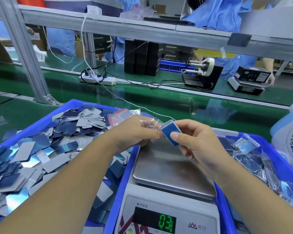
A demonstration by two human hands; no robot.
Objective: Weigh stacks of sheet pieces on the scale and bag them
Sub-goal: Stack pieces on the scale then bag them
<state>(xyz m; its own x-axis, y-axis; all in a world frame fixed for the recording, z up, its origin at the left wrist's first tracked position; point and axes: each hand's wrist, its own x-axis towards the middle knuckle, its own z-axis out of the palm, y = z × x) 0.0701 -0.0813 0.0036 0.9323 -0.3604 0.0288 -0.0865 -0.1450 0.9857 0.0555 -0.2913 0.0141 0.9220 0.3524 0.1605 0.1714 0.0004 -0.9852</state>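
Right hand (195, 141) pinching a blue stack of sheet pieces (171, 135) above the scale (172, 168), left hand (135, 132) fingers gripping a clear zip bag (150, 124) at the stack's end, loose pieces in blue bin (41, 122) at left

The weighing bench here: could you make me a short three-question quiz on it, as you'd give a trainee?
1. True or false: the scale pan holds a stack.
2. The right hand pinches: A) a stack of sheet pieces B) a tape roll.
3. What does the left hand hold?

Key: 1 false, the pan is bare. 2 A. 3 A clear bag, its mouth towards the stack.
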